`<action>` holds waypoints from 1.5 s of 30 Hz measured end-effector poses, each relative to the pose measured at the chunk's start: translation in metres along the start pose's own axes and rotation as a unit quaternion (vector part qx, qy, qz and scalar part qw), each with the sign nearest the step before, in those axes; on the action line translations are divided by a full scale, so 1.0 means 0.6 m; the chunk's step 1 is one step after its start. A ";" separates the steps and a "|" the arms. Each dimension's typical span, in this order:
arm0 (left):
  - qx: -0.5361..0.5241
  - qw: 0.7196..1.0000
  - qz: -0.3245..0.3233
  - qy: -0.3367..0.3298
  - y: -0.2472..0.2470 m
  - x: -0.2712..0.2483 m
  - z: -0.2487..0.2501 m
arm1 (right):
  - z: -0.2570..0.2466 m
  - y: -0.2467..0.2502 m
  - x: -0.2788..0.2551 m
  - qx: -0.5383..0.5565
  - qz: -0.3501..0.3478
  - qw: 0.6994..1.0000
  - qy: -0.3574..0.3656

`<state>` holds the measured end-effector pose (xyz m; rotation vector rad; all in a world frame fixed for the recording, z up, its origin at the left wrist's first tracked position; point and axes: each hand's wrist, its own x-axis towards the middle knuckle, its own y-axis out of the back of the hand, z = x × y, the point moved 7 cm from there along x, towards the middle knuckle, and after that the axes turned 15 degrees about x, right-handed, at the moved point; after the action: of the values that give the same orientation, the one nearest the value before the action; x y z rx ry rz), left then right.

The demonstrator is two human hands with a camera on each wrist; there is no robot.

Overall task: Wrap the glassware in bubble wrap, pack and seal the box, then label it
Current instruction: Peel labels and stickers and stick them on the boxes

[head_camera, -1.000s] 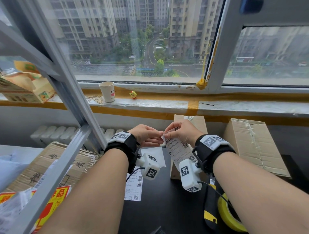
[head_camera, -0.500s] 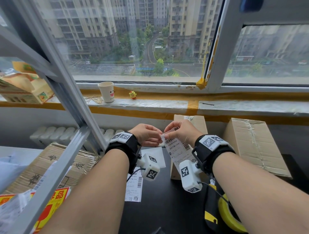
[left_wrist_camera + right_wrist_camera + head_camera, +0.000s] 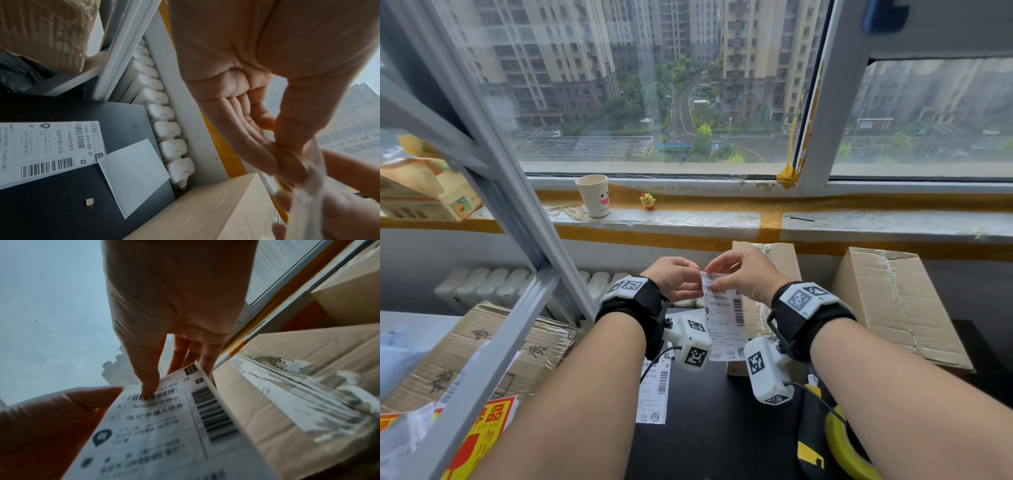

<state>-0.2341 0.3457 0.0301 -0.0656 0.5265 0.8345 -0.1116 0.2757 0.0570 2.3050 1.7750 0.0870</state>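
Note:
A white shipping label (image 3: 723, 320) with barcodes hangs upright between both hands, above the black table (image 3: 709, 428). My left hand (image 3: 697, 281) pinches its top left corner. My right hand (image 3: 717, 281) pinches the top edge, thumb (image 3: 148, 386) on the printed face and fingers behind. In the right wrist view the label (image 3: 164, 426) fills the lower middle, with the left hand (image 3: 41, 421) beside it. A small taped cardboard box (image 3: 780, 262) stands just behind the label and shows below my left hand (image 3: 285, 162) as a tan box (image 3: 216, 209). No glassware or bubble wrap is in view.
A second label (image 3: 654, 390) and a white backing sheet (image 3: 133, 175) lie on the table. A larger box (image 3: 893, 308) stands at the right. A yellow tape roll (image 3: 842, 448) sits near my right forearm. A grey shelf frame (image 3: 517, 219), flattened cardboard (image 3: 465, 349) and a radiator (image 3: 164, 129) are at the left.
The label has swung from a tilt to hang almost straight down. Both hands stay together at its top edge and have risen slightly.

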 end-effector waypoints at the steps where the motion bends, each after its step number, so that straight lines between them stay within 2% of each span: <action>1: -0.001 1.000 0.002 0.002 -0.001 0.001 -0.001 | 0.000 0.001 0.001 -0.002 0.004 1.000 0.004; 9: 0.011 1.000 0.001 0.001 -0.003 0.003 0.001 | 0.004 0.003 -0.001 -0.021 0.002 1.000 -0.004; 20: 0.080 0.996 -0.050 0.004 -0.015 -0.011 0.001 | 0.003 0.008 -0.010 -0.041 0.025 0.999 -0.003; 24: 0.148 0.988 -0.034 0.004 -0.006 -0.016 0.000 | 0.000 0.016 -0.016 -0.013 0.048 0.999 -0.007; 27: 0.255 0.967 -0.023 -0.010 0.002 -0.016 0.008 | -0.002 0.024 -0.019 0.017 0.073 0.997 -0.009; 29: 0.285 0.958 -0.015 -0.018 0.003 -0.015 0.014 | -0.002 0.025 -0.022 0.051 0.081 0.995 -0.021; 35: 0.248 0.968 -0.011 -0.028 -0.003 -0.017 0.014 | -0.001 0.023 -0.027 0.069 0.083 0.994 -0.032; 40: 0.090 0.996 -0.029 0.003 -0.012 -0.027 -0.002 | 0.012 0.041 -0.030 0.085 0.131 0.987 -0.041; 43: 0.025 0.999 -0.012 0.035 -0.004 -0.014 -0.014 | 0.016 0.039 -0.035 0.074 0.123 0.988 -0.056; 45: 0.024 0.999 0.032 0.032 0.007 -0.010 -0.016 | 0.020 0.037 -0.038 0.084 0.119 0.987 -0.067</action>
<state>-0.2445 0.3421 0.0252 -0.0313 0.6123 0.8829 -0.0943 0.2470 0.0522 2.5663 1.4874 -0.1793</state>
